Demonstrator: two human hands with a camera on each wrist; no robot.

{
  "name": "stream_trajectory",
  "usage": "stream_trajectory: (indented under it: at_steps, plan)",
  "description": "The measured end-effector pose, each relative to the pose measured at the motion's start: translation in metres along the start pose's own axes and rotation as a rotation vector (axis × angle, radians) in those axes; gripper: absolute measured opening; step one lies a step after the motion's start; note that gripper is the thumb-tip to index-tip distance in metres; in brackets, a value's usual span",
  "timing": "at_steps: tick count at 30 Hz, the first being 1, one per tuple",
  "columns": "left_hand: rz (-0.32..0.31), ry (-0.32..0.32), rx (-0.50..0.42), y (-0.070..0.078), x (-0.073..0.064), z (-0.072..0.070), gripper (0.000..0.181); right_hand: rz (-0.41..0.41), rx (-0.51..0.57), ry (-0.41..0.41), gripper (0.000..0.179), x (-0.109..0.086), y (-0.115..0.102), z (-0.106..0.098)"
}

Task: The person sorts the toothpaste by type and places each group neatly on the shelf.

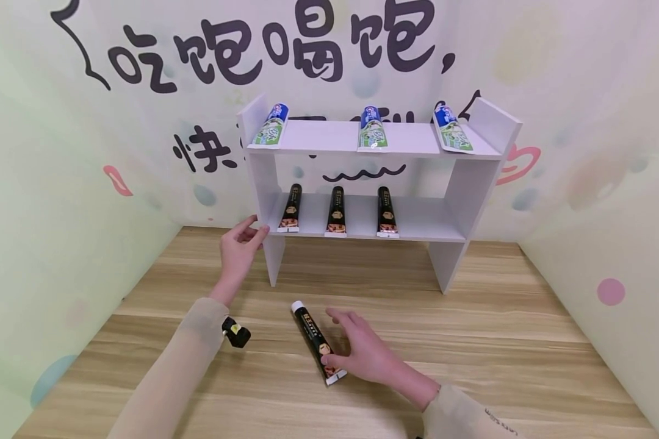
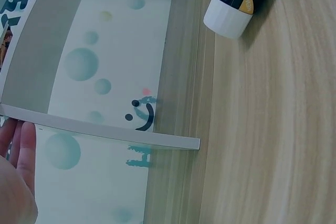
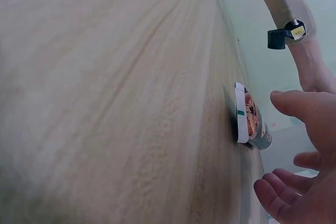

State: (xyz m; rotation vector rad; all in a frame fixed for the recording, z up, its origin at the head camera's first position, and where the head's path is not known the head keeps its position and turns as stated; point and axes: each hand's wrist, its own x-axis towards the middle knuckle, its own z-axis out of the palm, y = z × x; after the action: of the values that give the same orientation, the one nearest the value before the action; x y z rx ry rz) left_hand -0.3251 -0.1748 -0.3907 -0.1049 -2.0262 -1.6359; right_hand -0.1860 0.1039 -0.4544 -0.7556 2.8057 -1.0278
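A black toothpaste tube [image 1: 314, 335] with a white cap lies on the wooden table, cap pointing toward the shelf. My right hand [image 1: 365, 350] hovers beside it, fingers spread and thumb over its crimped end in the head view. From the right wrist, the tube [image 3: 253, 121] shows its flat end, with a gap between thumb and fingers. My left hand [image 1: 240, 244] touches the left side panel of a white two-tier shelf [image 1: 417, 221]. In the left wrist view, straight fingers [image 2: 27, 148] meet that panel from outside; the tube's white cap [image 2: 227, 18] shows at the top.
Three black tubes, among them a middle one [image 1: 337, 210], lie on the shelf's lower board. Along the upper board are three blue-and-green tubes, including one [image 1: 372, 128] at centre. A printed wall [image 1: 198, 110] stands behind the shelf, with side walls left and right.
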Motion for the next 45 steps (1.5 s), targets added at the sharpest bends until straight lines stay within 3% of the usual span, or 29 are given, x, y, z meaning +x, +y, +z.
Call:
stream_trajectory:
  at_steps: [14,21,25,32,38,45]
  plan:
    - [-0.015,-0.001,0.009,-0.002,0.001,0.0,0.042,-0.048,0.066,-0.068,0.074,-0.002,-0.003,0.007]
    - [-0.018,-0.009,-0.005,-0.002,0.002,0.0,0.043,-0.054,-0.009,-0.094,0.067,-0.001,-0.008,0.007]
    - [-0.02,-0.008,-0.004,-0.001,0.001,0.0,0.043,-0.06,0.003,-0.119,0.066,0.002,-0.009,0.004]
    - [-0.066,-0.047,-0.004,0.036,-0.012,-0.005,0.041,-0.049,0.101,-0.207,0.061,0.01,-0.01,-0.007]
    - [-0.057,-0.044,-0.013,0.037,-0.012,-0.005,0.041,-0.008,0.155,-0.271,0.057,0.015,-0.003,-0.016]
    - [-0.053,-0.045,-0.016,0.037,-0.012,-0.005,0.041,0.018,0.308,-0.364,0.059,0.016,0.01,-0.021]
